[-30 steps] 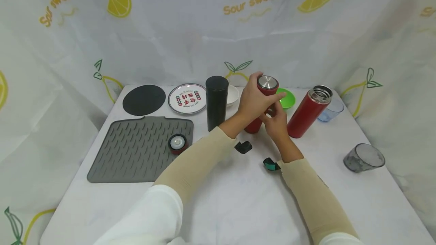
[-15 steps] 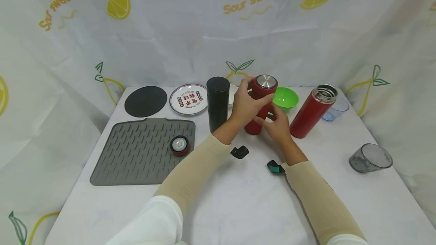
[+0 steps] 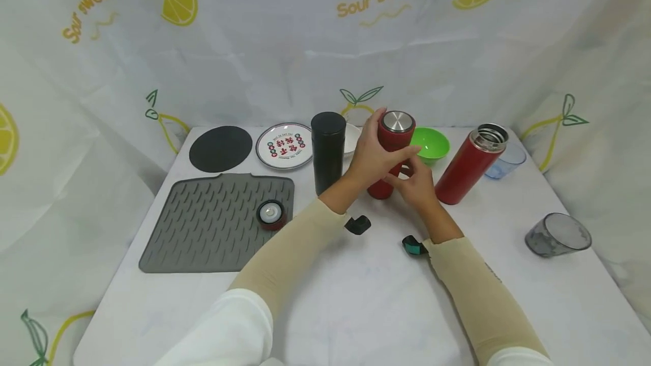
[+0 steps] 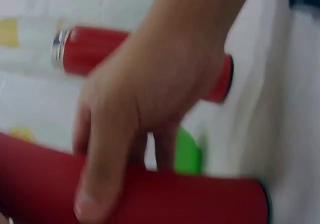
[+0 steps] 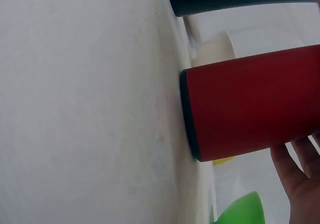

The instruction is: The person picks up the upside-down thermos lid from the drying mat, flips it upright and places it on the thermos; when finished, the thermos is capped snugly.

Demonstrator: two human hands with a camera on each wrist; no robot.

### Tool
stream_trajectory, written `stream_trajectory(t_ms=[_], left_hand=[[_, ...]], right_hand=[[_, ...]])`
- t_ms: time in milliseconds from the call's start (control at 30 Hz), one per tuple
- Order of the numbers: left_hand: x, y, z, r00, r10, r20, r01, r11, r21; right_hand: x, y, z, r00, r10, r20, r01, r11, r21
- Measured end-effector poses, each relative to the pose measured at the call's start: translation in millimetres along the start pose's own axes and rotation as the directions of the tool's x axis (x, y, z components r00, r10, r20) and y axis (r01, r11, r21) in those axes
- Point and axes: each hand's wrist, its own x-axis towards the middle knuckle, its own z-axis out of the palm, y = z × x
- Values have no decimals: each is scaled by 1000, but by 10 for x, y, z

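Observation:
A red thermos with a brushed silver top stands upright on the white table. My left hand grips its upper part, thumb stretched across the front. Lower down, my right hand holds the body; in the left wrist view the right hand wraps thumb and fingers round it. The thermos base rests at the table surface in the right wrist view. To the right stands another red thermos, its steel mouth uncovered. A dark-rimmed lid lies with its underside up on the grey mat.
A black bottle stands just left of my left hand. Behind are a green bowl, a white bowl, a printed plate and a black round mat. Two glasses, one blue, one grey, are at right.
My left hand turned about the top of the red thermos, dropping lower, then coming back up round it. My right hand stays on the body, and the thermos keeps standing in place.

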Motion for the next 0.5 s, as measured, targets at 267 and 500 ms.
stream_trajectory(t_ms=[267, 500], left_hand=[[37, 97, -22, 997, -20, -72, 16, 998, -62], [-21, -19, -100, 998, -9, 67, 19, 990, -143]], right_hand=[[24, -27, 0, 997, 63, 36, -64, 998, 22], [6, 9, -47, 994, 104, 46, -104, 995, 3]])
